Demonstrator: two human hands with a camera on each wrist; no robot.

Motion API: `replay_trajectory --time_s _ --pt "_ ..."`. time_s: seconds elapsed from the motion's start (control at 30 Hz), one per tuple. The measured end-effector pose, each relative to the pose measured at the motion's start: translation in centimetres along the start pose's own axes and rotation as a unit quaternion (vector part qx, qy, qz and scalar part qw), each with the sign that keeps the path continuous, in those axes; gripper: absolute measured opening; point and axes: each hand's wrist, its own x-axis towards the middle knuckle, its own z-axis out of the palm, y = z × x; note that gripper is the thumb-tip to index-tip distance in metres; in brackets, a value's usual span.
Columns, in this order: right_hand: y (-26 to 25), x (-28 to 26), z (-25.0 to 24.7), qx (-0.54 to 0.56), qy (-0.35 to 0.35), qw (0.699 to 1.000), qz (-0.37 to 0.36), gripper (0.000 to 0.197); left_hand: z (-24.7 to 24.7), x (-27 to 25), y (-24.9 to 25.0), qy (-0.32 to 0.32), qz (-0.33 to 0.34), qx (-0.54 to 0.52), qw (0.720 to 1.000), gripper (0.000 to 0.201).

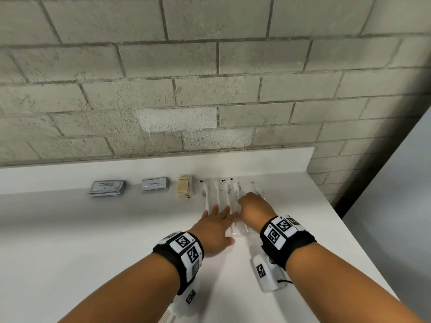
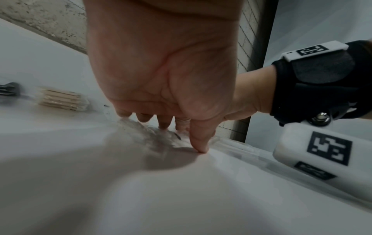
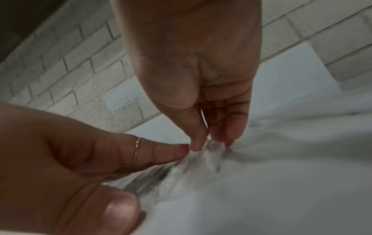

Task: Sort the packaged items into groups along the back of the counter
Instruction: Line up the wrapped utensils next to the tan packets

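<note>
Toothbrush packets [image 1: 229, 194] lay on the tabletop [image 1: 116, 229]; left hand [image 1: 215, 229] pressed flat with straight fingers, right hand [image 1: 253, 208] pinched the wrap.

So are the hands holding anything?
The right hand pinches a clear toothbrush packet near its middle. The left hand just lies flat on the packets.
</note>
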Motion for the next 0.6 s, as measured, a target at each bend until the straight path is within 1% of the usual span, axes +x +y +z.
replay_trajectory --time_s 0.1,0.17,0.2,0.27,0.33,0.37,0.4,0.5,0.6 --pt "1.2 -0.7 -0.5 0.046 0.051 0.998 0.011 0.036 -0.2 -0.2 0.3 0.041 0.001 0.01 0.999 0.076" --pt "3.0 -1.1 -1.5 0.067 0.086 0.992 0.056 0.032 -0.4 -0.2 0.8 0.07 0.011 0.011 0.997 0.076" --pt "3.9 -1.3 -2.0 0.073 0.09 0.99 0.085 0.031 -0.4 0.0 1.0 0.076 0.019 0.009 0.997 0.076" --pt "5.1 -2.1 -2.8 0.074 0.064 0.987 0.129 0.029 -0.4 0.3 1.6 0.062 0.034 0.015 0.997 0.075" --pt "5.4 -2.8 -2.7 0.053 0.01 0.989 0.136 0.03 -0.2 0.6 2.1 0.028 0.036 0.031 0.999 0.074" --pt "5.5 -3.0 -2.4 0.042 -0.004 0.989 0.139 0.031 -0.1 0.7 2.4 0.013 0.031 0.033 0.999 0.075" --pt "5.5 -3.0 -2.0 0.036 -0.008 0.988 0.147 0.03 0.0 0.8 2.5 0.004 0.025 0.03 0.999 0.075" --pt "5.5 -2.4 -1.9 0.05 0.009 0.984 0.171 0.03 0.1 0.9 2.6 -0.005 0.017 0.015 1.0 0.076" --pt "5.3 -2.0 -2.5 0.071 -0.011 0.983 0.167 0.032 0.2 1.0 2.5 -0.01 0.02 0.009 1.0 0.077"
